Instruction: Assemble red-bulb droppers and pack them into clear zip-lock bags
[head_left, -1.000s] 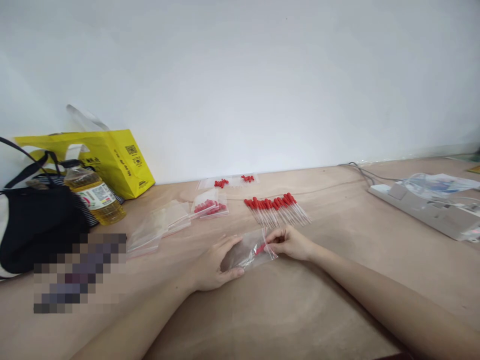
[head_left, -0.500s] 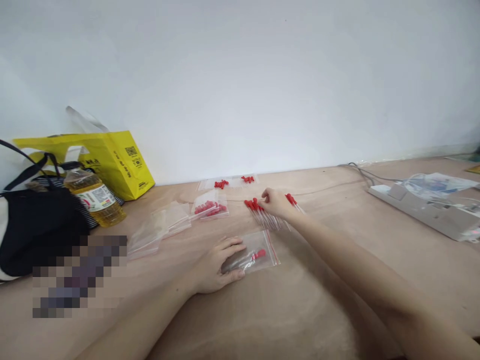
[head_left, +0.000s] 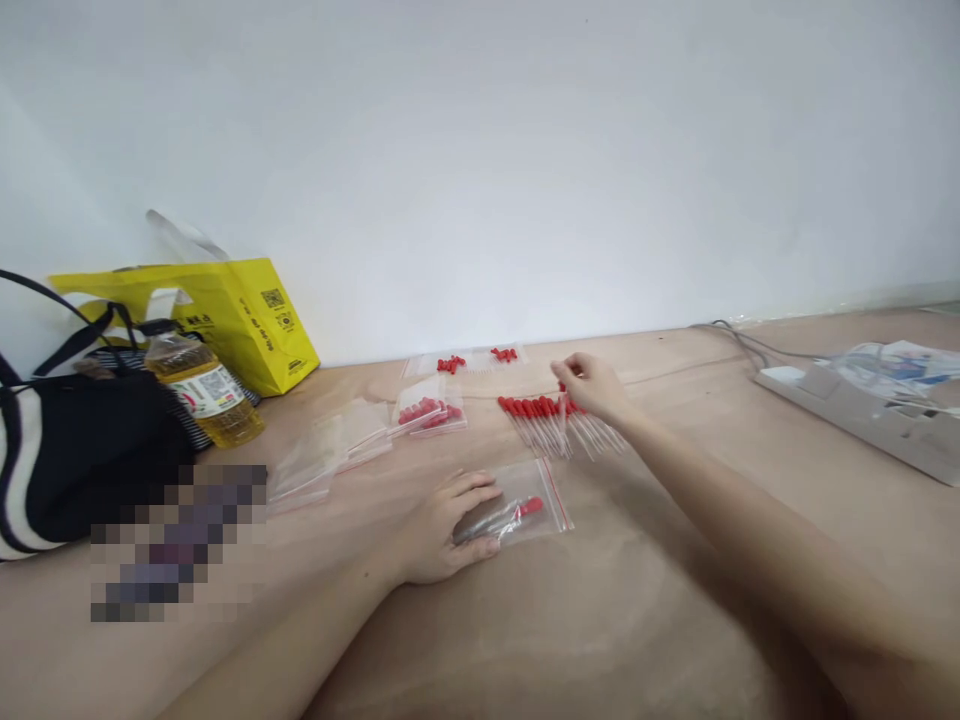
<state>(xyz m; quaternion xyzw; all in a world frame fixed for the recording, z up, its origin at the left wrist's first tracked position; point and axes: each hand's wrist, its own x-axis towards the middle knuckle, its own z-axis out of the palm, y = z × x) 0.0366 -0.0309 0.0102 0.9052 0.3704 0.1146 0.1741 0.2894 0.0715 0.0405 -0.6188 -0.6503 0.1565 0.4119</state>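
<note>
My left hand [head_left: 454, 525] lies with fingers spread on a clear zip bag [head_left: 551, 490], pressing it against the table. Inside the bag is a dropper with a red bulb [head_left: 531, 506]; its stem runs under my fingers. Farther back, my right hand [head_left: 589, 385] pinches a dropper [head_left: 562, 387] by its red bulb, the clear stem hanging down. Below that hand, several droppers [head_left: 529, 408] lie side by side in a row, red bulbs toward the wall and stems toward me.
Bagged droppers [head_left: 431, 412] lie left of the row, beside flat clear bags [head_left: 322, 450]. Two more red-bulb groups [head_left: 451, 365] are near the wall. An oil bottle [head_left: 214, 400], yellow bag [head_left: 255, 320] and black bag [head_left: 97, 460] stand left; a white power strip [head_left: 862, 415] lies right.
My right hand has risen slightly and moved right, lifting a dropper by its bulb off the row. My left hand stays on the zip bag. The whole view has shifted a little.
</note>
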